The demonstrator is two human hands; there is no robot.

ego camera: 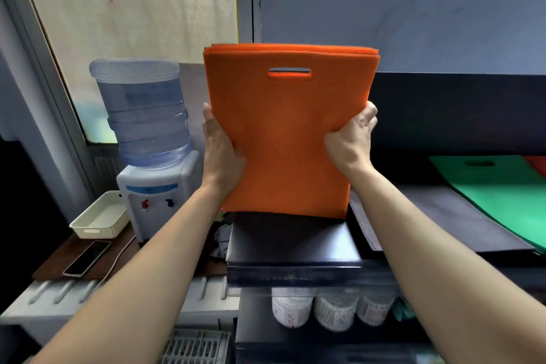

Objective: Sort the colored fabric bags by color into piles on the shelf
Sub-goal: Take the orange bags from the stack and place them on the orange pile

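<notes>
A stack of several orange fabric bags stands upright, its bottom edge resting on a dark box at the shelf's left end. My left hand grips the stack's left edge, thumb in front. On the right edge, my right hand holds it with fingers curled round. A green bag lies flat on the shelf to the right, on top of a black bag. A red bag shows at the far right edge.
The dark shelf runs to the right under a grey wall. A water dispenser, a white basket and a phone sit on the left. Paper rolls stand on the lower shelf.
</notes>
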